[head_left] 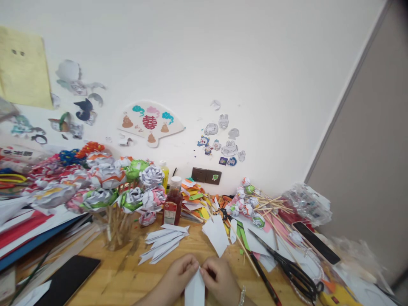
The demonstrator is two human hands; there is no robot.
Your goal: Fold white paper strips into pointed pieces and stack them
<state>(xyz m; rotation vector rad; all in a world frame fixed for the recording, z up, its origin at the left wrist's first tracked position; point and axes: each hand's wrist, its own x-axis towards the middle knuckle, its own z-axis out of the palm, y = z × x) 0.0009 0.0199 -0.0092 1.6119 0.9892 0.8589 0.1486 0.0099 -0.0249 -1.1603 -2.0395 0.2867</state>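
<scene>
Near the table's front edge, my left hand [183, 273] and my right hand [218, 278] pinch the top end of a folded white paper strip [194, 292]. Both thumbs lie on its upper edges, and its lower end runs out of the picture. Just beyond my left hand lies a fan of folded white paper pieces [164, 243]. Past my right hand rest some flat white paper sheets [217, 234]. A bracelet circles my right wrist.
Paper flowers on sticks [108, 174] crowd the left, by a red-brown bottle [172, 202]. Black scissors [291, 272], a pen [266, 280] and a phone [316, 242] lie right. A black flat slab [68, 281] sits front left. The wall [270, 85] closes the back.
</scene>
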